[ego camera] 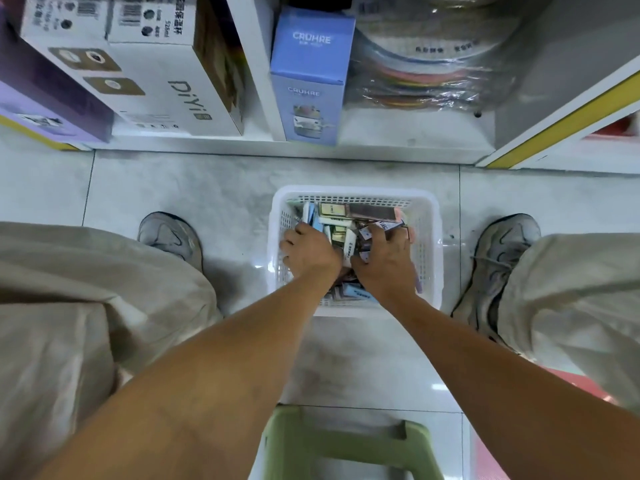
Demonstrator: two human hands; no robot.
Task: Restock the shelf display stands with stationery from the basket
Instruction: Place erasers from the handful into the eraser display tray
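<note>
A white perforated plastic basket (429, 216) stands on the tiled floor between my feet. It holds several small stationery packs (341, 216): erasers and boxed items in white, blue and gold. Both my hands are down inside the basket among the packs. My left hand (310, 252) has its fingers curled into the pile at the left side. My right hand (384, 261) has its fingers curled over small packs at the middle right. What each hand holds is hidden under the fingers.
The bottom shelf ahead carries a white DIYI box (162, 88), a blue CAUHRE box (311, 74) and plastic-wrapped coloured sheets (426, 67). A purple box (45, 95) lies at the far left. A green stool (346, 445) sits under me. My shoes (169, 237) flank the basket.
</note>
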